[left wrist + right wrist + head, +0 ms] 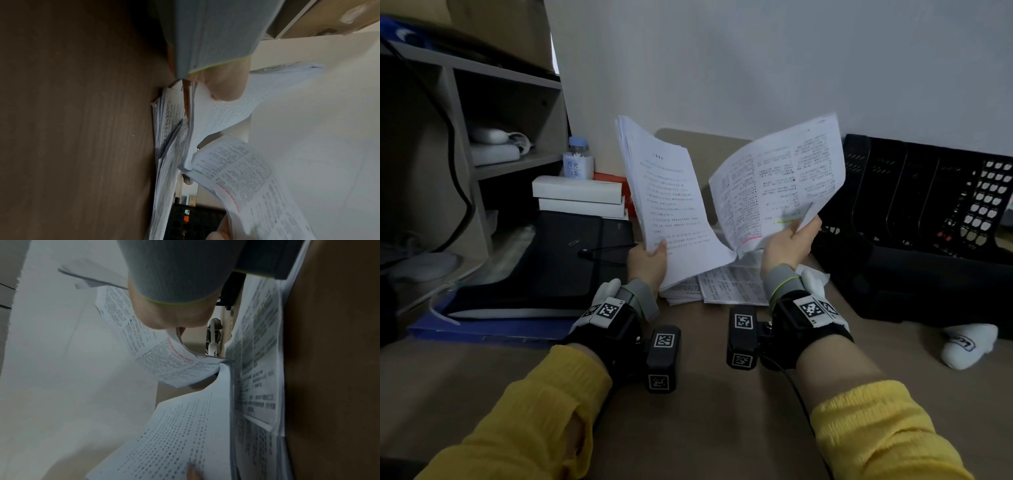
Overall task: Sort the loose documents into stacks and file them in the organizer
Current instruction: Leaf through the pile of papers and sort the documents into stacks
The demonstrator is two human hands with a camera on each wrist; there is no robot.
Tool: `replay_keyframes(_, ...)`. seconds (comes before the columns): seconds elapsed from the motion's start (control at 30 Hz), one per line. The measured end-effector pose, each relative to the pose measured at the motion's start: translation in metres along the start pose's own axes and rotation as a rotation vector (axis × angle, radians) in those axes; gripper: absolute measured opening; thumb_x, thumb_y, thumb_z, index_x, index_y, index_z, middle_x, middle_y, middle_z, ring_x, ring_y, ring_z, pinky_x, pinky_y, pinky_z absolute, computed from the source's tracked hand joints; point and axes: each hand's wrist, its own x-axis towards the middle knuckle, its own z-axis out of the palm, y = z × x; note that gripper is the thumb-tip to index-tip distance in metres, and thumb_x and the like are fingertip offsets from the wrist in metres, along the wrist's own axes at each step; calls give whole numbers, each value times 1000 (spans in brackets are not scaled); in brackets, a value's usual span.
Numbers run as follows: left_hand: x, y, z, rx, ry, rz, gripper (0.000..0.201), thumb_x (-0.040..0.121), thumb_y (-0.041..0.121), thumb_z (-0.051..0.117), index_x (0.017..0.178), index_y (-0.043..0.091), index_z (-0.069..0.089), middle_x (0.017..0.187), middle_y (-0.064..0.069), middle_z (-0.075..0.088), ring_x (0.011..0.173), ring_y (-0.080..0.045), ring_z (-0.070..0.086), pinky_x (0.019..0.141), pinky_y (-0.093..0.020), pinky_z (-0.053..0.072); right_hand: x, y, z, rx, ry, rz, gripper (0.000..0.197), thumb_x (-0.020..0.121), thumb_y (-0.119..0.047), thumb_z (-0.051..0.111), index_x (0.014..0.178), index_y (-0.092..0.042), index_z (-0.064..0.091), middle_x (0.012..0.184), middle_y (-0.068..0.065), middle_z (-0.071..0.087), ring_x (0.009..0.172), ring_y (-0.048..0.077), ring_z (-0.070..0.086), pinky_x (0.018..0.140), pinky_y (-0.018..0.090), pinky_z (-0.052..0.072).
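Note:
My left hand (649,262) grips a thick stack of printed pages (671,202) by its lower edge and holds it upright above the desk. My right hand (789,241) pinches a thinner bundle of densely printed sheets (779,181) with pink and green highlights, tilted to the right. More loose documents (726,286) lie flat on the desk between my wrists. The black mesh organizer (928,202) with upright slots stands at the right. In the left wrist view the thumb (224,86) presses on the stack (232,105). The right wrist view has the highlighted sheets (164,356) under the thumb (174,318).
A shelf unit (482,137) fills the left side. White boxes (578,197), a bottle (578,159) and a black pouch (565,253) on a blue folder (482,330) sit at the left. A white sock (967,346) lies at the right. The wall stands close behind.

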Motion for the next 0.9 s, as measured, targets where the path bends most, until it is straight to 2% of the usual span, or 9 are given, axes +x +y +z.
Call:
replay_keyframes(0.13, -1, 0, 1, -26, -28, -8, 36, 95, 17, 59, 127, -1, 57, 122, -14, 64, 95, -20, 60, 84, -27, 47, -8, 9, -1, 40, 8, 36, 42, 100, -2, 32, 140, -11, 37, 116, -3, 47, 107, 12, 47, 82, 10, 35)
replay_keyframes(0.27, -2, -1, 1, -19, -60, -5, 37, 94, 16, 59, 127, -1, 57, 122, -14, 64, 95, -20, 61, 84, -28, 48, -11, 17, 1, 80, -81, 137, 39, 101, -20, 43, 137, -7, 45, 113, -1, 55, 108, 14, 54, 93, 25, 44)
replay_keyframes(0.37, -3, -1, 1, -9, -84, 1, 35, 95, 16, 59, 125, -2, 58, 121, -15, 64, 95, -21, 62, 85, -30, 49, -15, 31, 2, -28, -256, 186, 26, 96, -30, 53, 111, -11, 63, 100, -2, 65, 97, 16, 63, 88, 34, 53)
replay_keyframes(0.43, -4, -1, 2, -6, -100, 4, 35, 95, 15, 59, 125, -3, 58, 120, -15, 64, 95, -22, 62, 85, -30, 49, -21, 35, 3, -104, -405, 177, 24, 93, -36, 58, 80, -16, 59, 76, -2, 59, 73, 12, 58, 70, 26, 51)
replay_keyframes(0.47, -5, 0, 2, -1, -111, 4, 35, 95, 15, 59, 124, -2, 58, 120, -16, 64, 95, -22, 62, 85, -30, 49, -24, 34, 3, -145, -471, 169, 30, 93, -35, 59, 70, -16, 51, 66, -2, 50, 62, 10, 48, 58, 19, 43)
replay_keyframes(0.53, -5, -1, 2, 3, -127, 0, 35, 95, 16, 59, 124, -2, 58, 120, -16, 64, 95, -22, 62, 85, -30, 50, -28, 35, 4, -154, -610, 163, 35, 95, -25, 58, 63, -13, 48, 59, -5, 41, 57, 9, 36, 50, 15, 33)
replay_keyframes(0.6, -5, -1, 1, -1, -132, 0, 35, 95, 17, 59, 124, -2, 58, 121, -16, 64, 95, -22, 62, 85, -31, 50, -27, 40, 5, -191, -658, 138, 40, 96, -26, 56, 63, -3, 49, 59, -1, 41, 61, 12, 38, 54, 22, 32)
replay_keyframes(0.7, -4, -1, 1, 10, -129, 3, 34, 95, 17, 59, 124, -1, 59, 121, -15, 64, 96, -22, 62, 86, -31, 49, -21, 38, 7, -207, -407, 100, 40, 96, -29, 52, 60, -17, 38, 57, -2, 37, 60, 13, 37, 57, 26, 33)
replay_keyframes(0.9, 1, -3, 0, 82, -72, 7, 36, 96, 17, 57, 126, -2, 58, 125, -16, 63, 109, -29, 61, 90, -31, 48, -2, -5, 12, -17, -36, -70, 22, 100, -19, 42, 86, -12, 57, 75, -7, 54, 79, 13, 51, 71, 23, 39)
